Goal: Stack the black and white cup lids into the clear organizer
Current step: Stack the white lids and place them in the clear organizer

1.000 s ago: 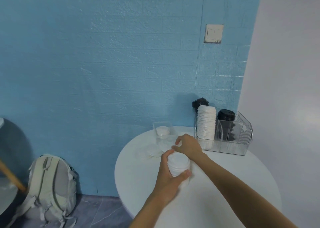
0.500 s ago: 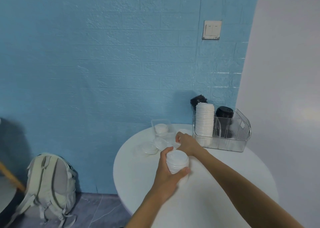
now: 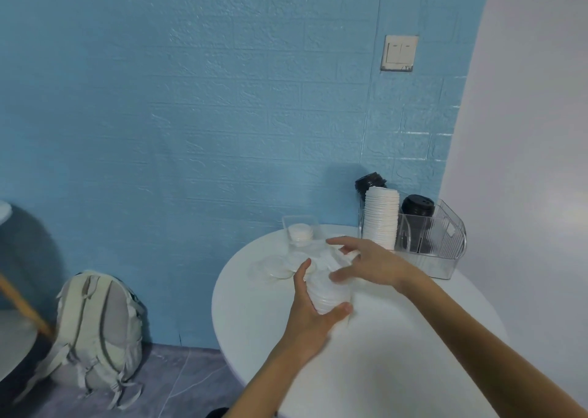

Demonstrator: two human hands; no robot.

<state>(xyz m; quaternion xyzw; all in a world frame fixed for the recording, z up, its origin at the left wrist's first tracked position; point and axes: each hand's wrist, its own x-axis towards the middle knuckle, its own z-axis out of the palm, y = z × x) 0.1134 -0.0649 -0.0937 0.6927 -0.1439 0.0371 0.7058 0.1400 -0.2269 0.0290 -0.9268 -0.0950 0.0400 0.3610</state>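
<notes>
My left hand [image 3: 313, 316] grips a short stack of white lids [image 3: 327, 295] just above the round white table [image 3: 397, 347]. My right hand [image 3: 372, 263] hovers over the top of that stack, its curled fingers and thumb around a blurred white lid [image 3: 331, 260]. The clear organizer [image 3: 445, 252] stands at the table's back right. It holds a tall stack of white lids [image 3: 381, 217] and a stack of black lids [image 3: 417, 206]. More black lids [image 3: 370, 180] show behind the white stack.
A small clear box [image 3: 315, 222] with white lids in it sits at the table's back edge. Loose clear-white lids [image 3: 273, 266] lie left of my hands. A pale backpack [image 3: 95, 328] leans on the blue wall at floor level.
My right hand has drawn back from the loose lids on the table to just over the stack in my left hand. The left hand has barely moved.
</notes>
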